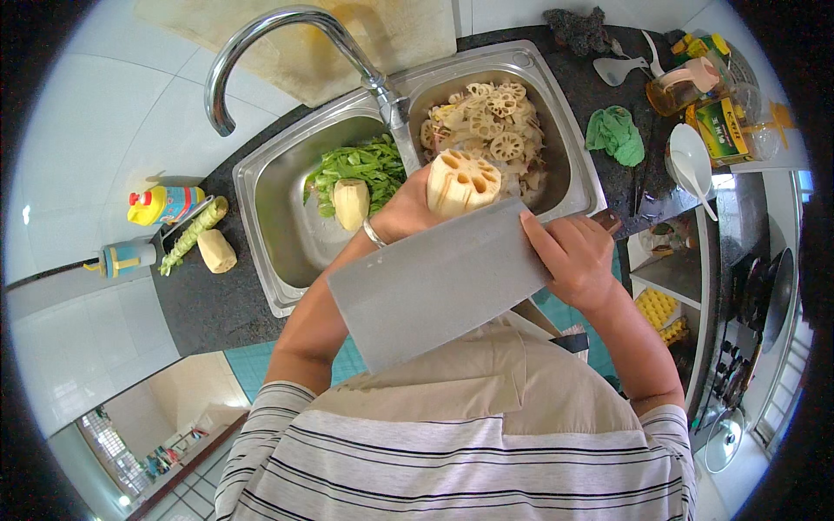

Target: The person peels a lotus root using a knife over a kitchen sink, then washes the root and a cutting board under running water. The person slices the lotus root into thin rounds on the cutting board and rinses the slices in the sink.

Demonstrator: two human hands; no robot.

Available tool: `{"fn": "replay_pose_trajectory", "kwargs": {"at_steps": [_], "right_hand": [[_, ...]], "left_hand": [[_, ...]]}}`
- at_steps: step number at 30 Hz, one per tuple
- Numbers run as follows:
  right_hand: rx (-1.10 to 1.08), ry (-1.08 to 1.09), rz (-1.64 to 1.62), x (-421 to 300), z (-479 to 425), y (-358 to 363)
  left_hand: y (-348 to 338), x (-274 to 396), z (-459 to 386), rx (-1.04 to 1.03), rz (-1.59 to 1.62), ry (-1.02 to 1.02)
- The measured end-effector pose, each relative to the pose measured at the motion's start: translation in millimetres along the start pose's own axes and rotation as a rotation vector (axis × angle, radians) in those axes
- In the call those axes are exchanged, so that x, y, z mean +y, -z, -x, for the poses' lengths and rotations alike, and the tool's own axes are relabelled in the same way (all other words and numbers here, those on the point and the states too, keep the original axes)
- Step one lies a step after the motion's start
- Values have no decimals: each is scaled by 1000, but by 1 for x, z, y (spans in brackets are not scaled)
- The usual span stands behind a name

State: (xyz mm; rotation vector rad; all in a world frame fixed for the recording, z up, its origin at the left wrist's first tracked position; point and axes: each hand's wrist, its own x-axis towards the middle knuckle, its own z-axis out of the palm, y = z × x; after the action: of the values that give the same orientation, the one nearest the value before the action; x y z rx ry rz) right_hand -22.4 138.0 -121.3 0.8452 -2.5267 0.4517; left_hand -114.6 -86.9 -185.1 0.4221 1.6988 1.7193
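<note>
My left hand grips a peeled lotus root piece, its cut face with holes turned up. A wide steel cleaver lies across in front of me, my right hand shut on its handle end. The blade's upper edge is close to the root; whether they touch I cannot tell. Below and beyond the root, the right basin holds lotus root slices among pale scraps. In the left basin lie chopped green leaves and another peeled lotus root piece.
A chrome faucet arches over the left basin. Left on the dark counter are a lotus root piece, a green stalk and a yellow bottle. Rightward sit a green cloth, a white bowl and an oil jug.
</note>
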Motion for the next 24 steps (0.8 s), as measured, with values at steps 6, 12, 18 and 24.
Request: {"fn": "replay_pose_trajectory", "kwargs": {"at_steps": [6, 12, 18, 24], "right_hand": [[-96, -129, -3, 14, 8, -15], [-525, -882, 150, 90, 69, -39], [-491, -885, 95, 72, 59, -37], [-470, -861, 54, 62, 69, -45]], "left_hand": [[11, -20, 5, -95, 148, 35], [0, 8, 14, -192, 235, -7], [-3, 37, 20, 93, -228, -328], [-2, 56, 27, 233, -386, -510]]}}
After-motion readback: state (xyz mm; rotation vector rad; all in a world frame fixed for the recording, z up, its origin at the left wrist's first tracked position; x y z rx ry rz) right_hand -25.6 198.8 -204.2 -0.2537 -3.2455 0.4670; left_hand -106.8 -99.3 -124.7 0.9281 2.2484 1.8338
